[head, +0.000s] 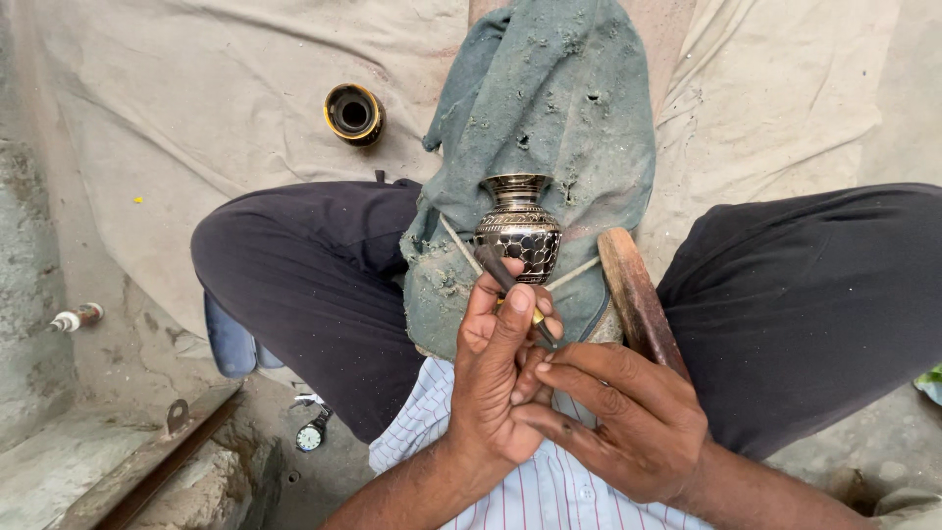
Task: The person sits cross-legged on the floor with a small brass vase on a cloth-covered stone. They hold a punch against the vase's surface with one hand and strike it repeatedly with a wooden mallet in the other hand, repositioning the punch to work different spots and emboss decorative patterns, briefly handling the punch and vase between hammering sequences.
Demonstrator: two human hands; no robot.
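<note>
Vase point(518, 228): upright on grey cloth point(549, 108) in lap; part-engraved | left hand point(500, 378): closed on graver point(510, 283), tip at vase's near side | right hand point(618, 412): fingers loosely extended, steadying left, below vase | dark ring point(354, 114): far left of vase

Pale cloth point(196, 88) over rough concrete floor point(39, 373); soft daylight.
</note>
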